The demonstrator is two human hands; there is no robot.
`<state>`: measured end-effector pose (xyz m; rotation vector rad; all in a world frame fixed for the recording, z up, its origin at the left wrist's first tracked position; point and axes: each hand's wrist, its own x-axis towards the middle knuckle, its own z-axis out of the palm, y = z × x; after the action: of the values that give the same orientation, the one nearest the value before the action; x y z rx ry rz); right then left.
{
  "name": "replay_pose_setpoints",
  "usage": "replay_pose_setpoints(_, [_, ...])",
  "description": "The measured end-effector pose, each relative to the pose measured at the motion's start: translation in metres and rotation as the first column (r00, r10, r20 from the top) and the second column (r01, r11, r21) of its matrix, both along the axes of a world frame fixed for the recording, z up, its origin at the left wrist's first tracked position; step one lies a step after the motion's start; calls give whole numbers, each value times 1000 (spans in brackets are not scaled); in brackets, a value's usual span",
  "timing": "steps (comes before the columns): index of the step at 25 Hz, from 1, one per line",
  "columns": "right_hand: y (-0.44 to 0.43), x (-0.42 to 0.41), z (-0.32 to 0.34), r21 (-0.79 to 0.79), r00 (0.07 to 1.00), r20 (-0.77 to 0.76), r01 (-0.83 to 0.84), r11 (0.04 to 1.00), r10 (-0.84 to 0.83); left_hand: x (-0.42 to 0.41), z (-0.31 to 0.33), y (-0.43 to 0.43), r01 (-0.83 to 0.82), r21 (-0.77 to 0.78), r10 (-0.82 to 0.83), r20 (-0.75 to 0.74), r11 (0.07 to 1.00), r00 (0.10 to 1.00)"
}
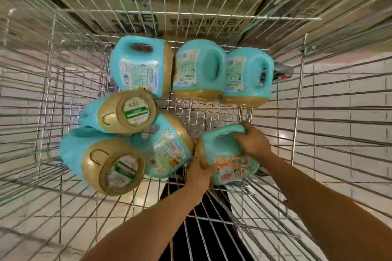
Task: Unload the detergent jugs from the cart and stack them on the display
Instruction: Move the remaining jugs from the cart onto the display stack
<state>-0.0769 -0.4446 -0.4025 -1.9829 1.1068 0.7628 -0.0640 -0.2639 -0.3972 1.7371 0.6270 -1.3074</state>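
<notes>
I look down into a wire cart [220, 112] holding several turquoise detergent jugs with gold tops. My right hand [253, 139] grips the handle of the nearest jug [229, 157], which lies on its side at the cart's near right. My left hand [198, 170] holds the same jug at its gold cap end. Three jugs lie along the far end: one at the left [140, 65], one in the middle [199, 68], one at the right [248, 74]. Three more are piled at the near left, caps toward me: [125, 111], [106, 163], [167, 146].
Cardboard boxes [191, 10] with printed text stand beyond the cart's far wall. Wire sides [339, 101] rise high on the left and right. A pale tiled floor [371, 133] shows through the mesh. Dark clothing [203, 229] is visible below the cart's near edge.
</notes>
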Motion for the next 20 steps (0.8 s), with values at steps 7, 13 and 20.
replay_pose_setpoints(7, [-31, 14, 113, -94, 997, 79, 21, 995, -14, 31, 83, -18, 150, -136, -113, 248, 979, 962])
replay_pose_setpoints(13, [-35, 24, 199, -84, 925, 325, 235, 968, -196, 106, 188, -29, 354, -142, -165, 689, 925, 706])
replay_pose_setpoints(20, [-5, 28, 303, 301, 672, 511, 445, 844, -536, 140, 293, 0, 217, -331, 143, 788, 918, 599])
